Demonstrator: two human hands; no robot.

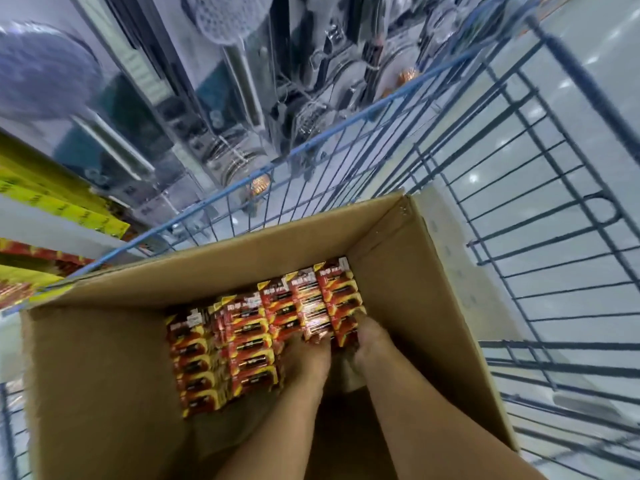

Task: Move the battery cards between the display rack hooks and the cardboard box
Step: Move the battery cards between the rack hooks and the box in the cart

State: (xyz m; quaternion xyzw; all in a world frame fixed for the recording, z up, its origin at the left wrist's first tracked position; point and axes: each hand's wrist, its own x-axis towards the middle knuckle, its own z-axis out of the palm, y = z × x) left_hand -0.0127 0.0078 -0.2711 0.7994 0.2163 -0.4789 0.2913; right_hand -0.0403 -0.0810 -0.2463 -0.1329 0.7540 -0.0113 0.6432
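Note:
An open cardboard box fills the lower part of the head view. Rows of red and yellow battery cards lie packed at its bottom. Both my arms reach down into the box. My left hand and my right hand sit at the near end of the right-hand stacks of cards, fingers curled down around them. The fingertips are hidden among the cards. The display rack hooks are hard to make out; red and yellow card packs show at the left edge.
The box sits inside a blue wire cart whose mesh walls rise behind and to the right. Shelves with shower heads and chrome fittings stand beyond the cart. Yellow packaging lies at the left. Pale shop floor shows at the right.

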